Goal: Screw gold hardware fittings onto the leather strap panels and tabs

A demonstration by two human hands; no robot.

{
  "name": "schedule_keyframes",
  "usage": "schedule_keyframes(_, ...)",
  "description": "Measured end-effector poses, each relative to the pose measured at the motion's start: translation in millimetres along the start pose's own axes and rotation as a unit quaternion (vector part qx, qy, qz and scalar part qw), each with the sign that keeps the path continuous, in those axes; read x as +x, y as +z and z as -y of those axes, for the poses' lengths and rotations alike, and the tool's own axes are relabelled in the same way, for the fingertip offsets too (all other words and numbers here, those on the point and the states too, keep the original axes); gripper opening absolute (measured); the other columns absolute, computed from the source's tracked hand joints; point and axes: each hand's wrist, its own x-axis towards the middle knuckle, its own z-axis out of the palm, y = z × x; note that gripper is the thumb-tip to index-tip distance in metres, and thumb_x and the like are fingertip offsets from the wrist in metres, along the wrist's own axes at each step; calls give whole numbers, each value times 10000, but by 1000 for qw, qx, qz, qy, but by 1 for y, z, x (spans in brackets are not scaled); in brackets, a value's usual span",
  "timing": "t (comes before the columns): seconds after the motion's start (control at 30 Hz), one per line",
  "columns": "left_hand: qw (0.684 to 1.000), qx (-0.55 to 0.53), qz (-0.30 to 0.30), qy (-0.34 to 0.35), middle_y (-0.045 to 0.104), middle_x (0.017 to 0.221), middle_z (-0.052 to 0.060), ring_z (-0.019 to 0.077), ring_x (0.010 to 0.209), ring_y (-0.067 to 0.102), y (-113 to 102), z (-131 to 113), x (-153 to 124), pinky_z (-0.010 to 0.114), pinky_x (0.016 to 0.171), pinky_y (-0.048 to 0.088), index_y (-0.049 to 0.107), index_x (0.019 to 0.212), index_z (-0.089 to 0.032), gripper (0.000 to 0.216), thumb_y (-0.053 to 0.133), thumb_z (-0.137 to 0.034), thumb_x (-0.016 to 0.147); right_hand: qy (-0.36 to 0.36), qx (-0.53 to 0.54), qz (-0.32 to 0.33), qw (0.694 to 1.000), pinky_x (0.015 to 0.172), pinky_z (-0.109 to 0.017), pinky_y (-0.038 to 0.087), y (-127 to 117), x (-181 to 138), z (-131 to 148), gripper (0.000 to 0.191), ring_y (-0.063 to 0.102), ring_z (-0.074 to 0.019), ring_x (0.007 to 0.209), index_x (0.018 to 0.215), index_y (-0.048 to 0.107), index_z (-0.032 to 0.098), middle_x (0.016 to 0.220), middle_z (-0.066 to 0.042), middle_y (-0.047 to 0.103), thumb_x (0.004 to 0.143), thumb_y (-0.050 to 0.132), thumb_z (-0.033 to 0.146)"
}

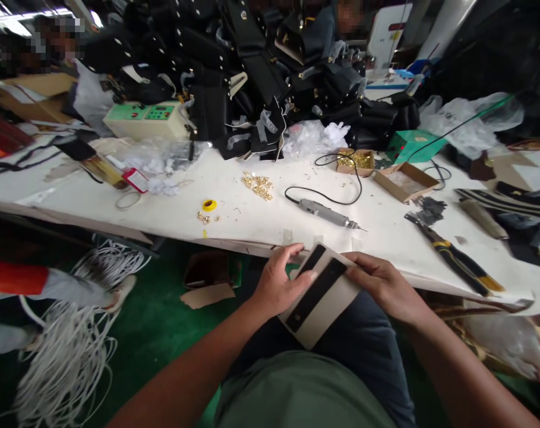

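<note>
A flat light-grey panel with two black strips (318, 291) is tilted above my lap, just in front of the table edge. My left hand (282, 279) pinches its left side, thumb lying on top near a black strip. On the upper right side my right hand (376, 276) grips it, with the thumb on the face and the fingers partly hidden underneath. Beyond the panel on the table lies a grey corded rotary tool (325, 213) with a thin bit. Small gold metal pieces (257, 185) are heaped to its left, close to a yellow ring-shaped roll (210, 205).
Pliers (461, 258) with black and yellow handles lie at the right table edge. Small cardboard boxes (406, 182) and a green box (414, 145) stand behind. Black bags (261, 47) are piled at the back. White cords (69, 356) cover the floor at left, beside another person's foot.
</note>
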Motion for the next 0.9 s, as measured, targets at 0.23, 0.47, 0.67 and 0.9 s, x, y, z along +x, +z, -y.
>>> schedule_keyframes(0.23, 939, -279, 133, -147, 778, 945, 39, 241, 902, 732, -16, 9, 4, 336, 834, 577, 751, 1023, -147, 409, 858, -432, 750, -16, -69, 133, 989, 917, -420, 596, 20, 38, 36, 460, 730, -314, 1031, 1279, 741, 237, 1157, -89, 775, 921, 702, 522)
schedule_keyframes(0.47, 976, -30, -197, -93, 676, 1283, 83, 276, 1161, 650, -22, 33, -20, 439, 1024, 557, 581, 1334, -240, 707, 865, -193, 688, 28, -94, 151, 984, 702, -327, 582, 61, 88, 42, 514, 715, -250, 832, 1266, 736, 236, 987, -59, 776, 894, 699, 589)
schedule_keyframes(0.67, 941, 95, -319, -66, 542, 1476, 149, 341, 1361, 558, -48, 54, -39, 551, 1148, 497, 407, 1499, -255, 873, 861, -278, 754, 4, -127, 129, 984, 559, -252, 487, 117, 134, 53, 467, 648, -176, 696, 1198, 759, 223, 893, -28, 773, 908, 679, 581)
schedule_keyframes(0.9, 951, 126, -273, -75, 524, 1564, 139, 359, 1457, 499, -71, 81, -63, 604, 1203, 436, 336, 1599, -286, 871, 784, -416, 864, 6, -82, 183, 980, 553, -267, 537, 199, 163, 54, 406, 666, -177, 664, 1091, 765, 198, 837, -26, 760, 860, 716, 529)
